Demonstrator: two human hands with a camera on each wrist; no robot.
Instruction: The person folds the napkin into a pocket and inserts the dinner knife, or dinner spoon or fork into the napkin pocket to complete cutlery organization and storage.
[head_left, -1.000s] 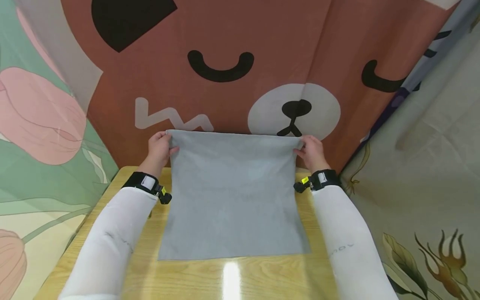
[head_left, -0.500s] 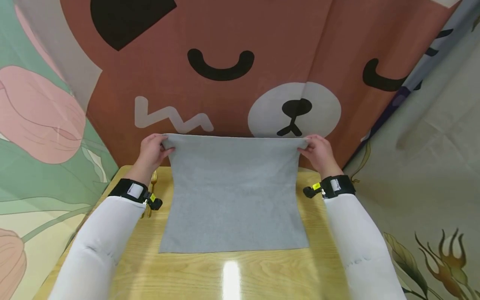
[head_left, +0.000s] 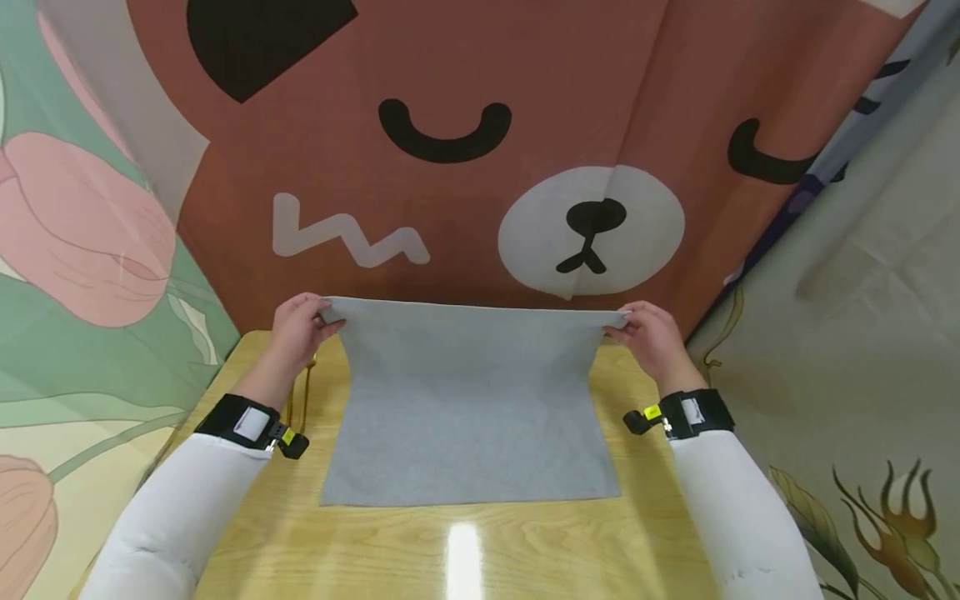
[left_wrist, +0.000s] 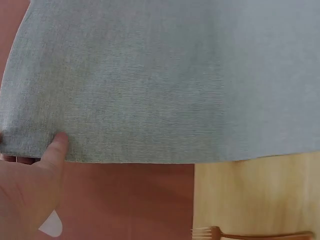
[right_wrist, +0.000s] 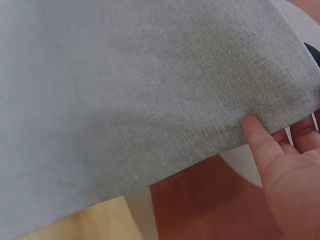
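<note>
A plain grey cloth [head_left: 472, 400] is stretched between my hands, its far edge raised and its near edge low over the wooden table. My left hand [head_left: 298, 327] pinches the far left corner; in the left wrist view the thumb [left_wrist: 56, 149] presses on the cloth's face, the other fingers mostly hidden behind. At the far right corner my right hand [head_left: 654, 340] pinches the fabric in the same way, with its thumb [right_wrist: 257, 132] on the front. Between the hands the far edge runs nearly straight, and the sides curve inward below the corners.
Gold-coloured cutlery lies on the table [head_left: 375, 550] left of the cloth, partly behind my left forearm; a fork [left_wrist: 216, 233] shows in the left wrist view. A brown hanging with a bear face [head_left: 465, 192] stands behind the table. A pale curtain [head_left: 847, 333] hangs at the right.
Both hands have moved apart and then down toward me, bringing the cloth's far edge lower in the head view. Cutlery beside the left forearm has come into sight.
</note>
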